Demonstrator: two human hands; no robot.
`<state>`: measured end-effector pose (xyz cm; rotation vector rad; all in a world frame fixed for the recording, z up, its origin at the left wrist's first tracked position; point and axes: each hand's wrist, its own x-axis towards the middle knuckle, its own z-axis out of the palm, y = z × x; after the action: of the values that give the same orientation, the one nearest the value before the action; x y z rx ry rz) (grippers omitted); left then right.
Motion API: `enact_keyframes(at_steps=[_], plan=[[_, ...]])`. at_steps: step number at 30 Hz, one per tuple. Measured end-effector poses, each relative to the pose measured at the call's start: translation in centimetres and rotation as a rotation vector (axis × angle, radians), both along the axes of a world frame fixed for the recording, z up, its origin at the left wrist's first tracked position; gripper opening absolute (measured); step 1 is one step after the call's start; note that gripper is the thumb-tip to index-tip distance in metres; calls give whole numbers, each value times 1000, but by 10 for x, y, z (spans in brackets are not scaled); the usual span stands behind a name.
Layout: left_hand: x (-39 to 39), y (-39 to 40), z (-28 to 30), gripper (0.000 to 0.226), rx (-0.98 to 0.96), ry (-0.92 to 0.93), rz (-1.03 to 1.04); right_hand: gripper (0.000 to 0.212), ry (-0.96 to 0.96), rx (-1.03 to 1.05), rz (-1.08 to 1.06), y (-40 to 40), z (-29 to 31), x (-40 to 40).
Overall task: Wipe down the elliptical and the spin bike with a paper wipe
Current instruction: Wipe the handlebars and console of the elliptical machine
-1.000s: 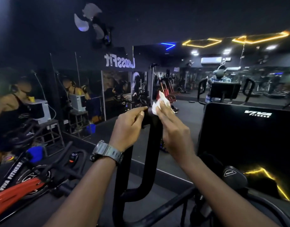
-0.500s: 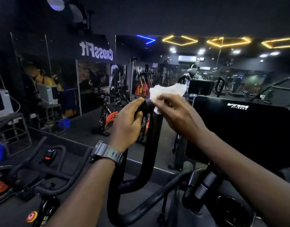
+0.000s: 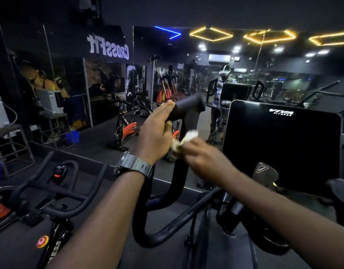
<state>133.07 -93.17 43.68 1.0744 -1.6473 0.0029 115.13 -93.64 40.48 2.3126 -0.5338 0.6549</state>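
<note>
The black elliptical handle stands upright beside its dark console, a crumpled white paper wipe pressed against its shaft, while the spin bike's black handlebars sit lower left.

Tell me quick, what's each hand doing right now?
Left hand: gripping the elliptical handle.
Right hand: pinching the paper wipe against the handle.

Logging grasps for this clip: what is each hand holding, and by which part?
Left hand grips the elliptical handle just below its top end. Right hand pinches the crumpled paper wipe by its lower part.
</note>
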Motion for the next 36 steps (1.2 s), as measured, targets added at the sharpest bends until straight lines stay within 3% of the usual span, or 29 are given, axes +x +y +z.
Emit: enact_keyframes(at_steps=[2, 4, 5, 7, 9, 12, 14, 15, 17, 19, 20, 21, 24, 25, 26, 29, 31, 34, 36], plan=[[2, 3, -2, 53, 2, -4, -5, 26, 153, 65, 24, 10, -24, 2], [5, 4, -6, 52, -1, 2, 12, 21, 165, 18, 26, 3, 3, 6], [6, 5, -9, 51, -7, 14, 29, 21, 76, -4, -24, 0, 29, 9], [8, 6, -14, 50, -18, 54, 64, 41, -237, -15, -110, -15, 68, 9], [8, 9, -19, 50, -11, 68, 95, 36, -318, 8, -150, -13, 55, 10], [13, 11, -27, 51, 12, 42, 146, 24, 112, 109, -32, 18, -28, 21], [17, 13, -32, 51, 34, 21, 164, 22, 208, 126, 17, 16, -32, 15], [18, 14, -35, 52, 42, 13, 166, 22, 90, 177, 9, 9, -10, 16], [18, 16, -39, 53, 53, 17, 162, 32, -209, 55, -80, -3, 40, 14], [16, 19, -41, 54, 63, 37, 163, 42, -372, 126, -165, -5, 50, 11], [16, 20, -43, 54, 64, 41, 167, 37, -445, 149, -159, 0, 39, 13], [15, 21, -45, 54, 62, 39, 172, 29, -354, 154, -142, 10, 9, 14], [18, 26, -58, 54, 56, 22, 193, 20, 172, 128, -111, 41, -81, 19], [18, 27, -63, 54, 53, 16, 199, 23, 194, 177, -80, 36, -80, 17], [19, 28, -68, 54, 45, 14, 203, 30, 102, 170, -40, 27, -61, 19], [16, 29, -77, 54, 39, 54, 211, 39, -262, 55, -204, 4, 22, 16], [14, 31, -79, 53, 32, 88, 206, 38, -338, 78, -259, 4, 12, 18], [19, 34, -82, 51, 24, 100, 171, 23, -16, 189, -130, 44, -78, 24], [25, 35, -88, 50, 42, 103, 131, 20, 141, 245, -100, 48, -89, 20]])
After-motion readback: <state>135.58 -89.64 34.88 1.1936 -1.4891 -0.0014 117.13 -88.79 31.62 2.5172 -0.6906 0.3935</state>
